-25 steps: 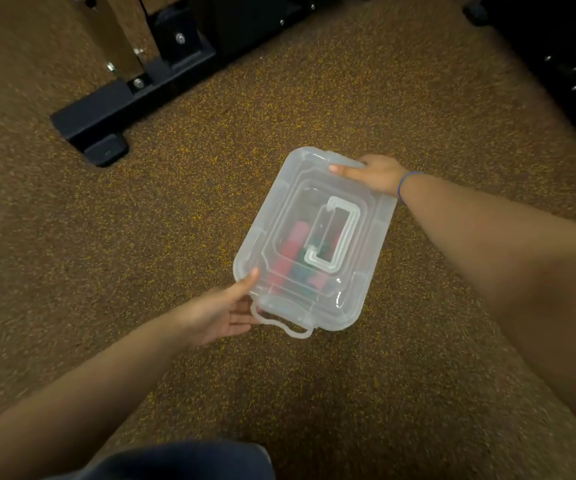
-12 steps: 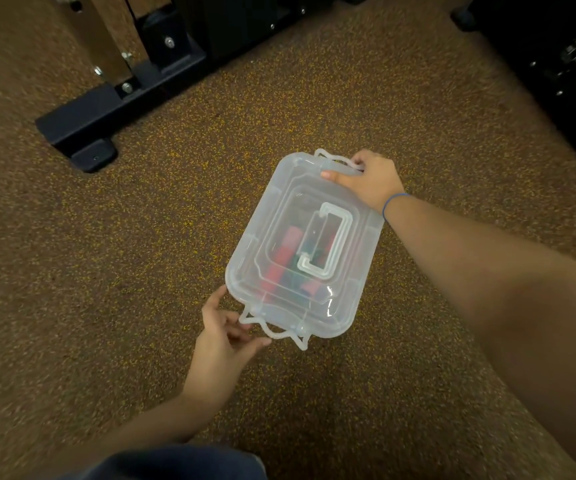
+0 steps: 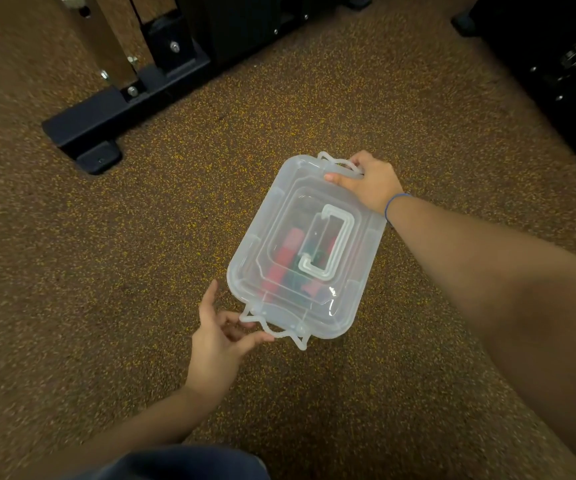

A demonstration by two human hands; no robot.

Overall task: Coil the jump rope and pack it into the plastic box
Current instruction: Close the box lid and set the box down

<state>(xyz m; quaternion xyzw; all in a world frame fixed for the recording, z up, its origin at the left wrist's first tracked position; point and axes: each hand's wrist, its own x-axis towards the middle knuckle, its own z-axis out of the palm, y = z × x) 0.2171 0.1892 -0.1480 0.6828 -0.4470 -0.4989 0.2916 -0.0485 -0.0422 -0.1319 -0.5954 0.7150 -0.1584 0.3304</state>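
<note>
The clear plastic box (image 3: 262,258) lies on the speckled brown floor with its lid on and the carry handle (image 3: 328,244) flat on top. Through the lid I see the jump rope (image 3: 286,261): red handles and a dark green coil. My right hand (image 3: 366,181) grips the far latch, thumb on the lid's edge. My left hand (image 3: 220,337) is at the near latch (image 3: 279,330), with thumb and fingertips pinching its left end and the index finger raised beside the box's corner.
A black metal frame foot (image 3: 85,133) of gym equipment stands on the floor at the upper left. Dark equipment (image 3: 549,57) fills the upper right corner. My dark trouser knee (image 3: 175,465) shows at the bottom edge.
My left hand has left the box's near left edge and moved down to the near latch. My right hand has slid from the lid's far edge onto the far latch.
</note>
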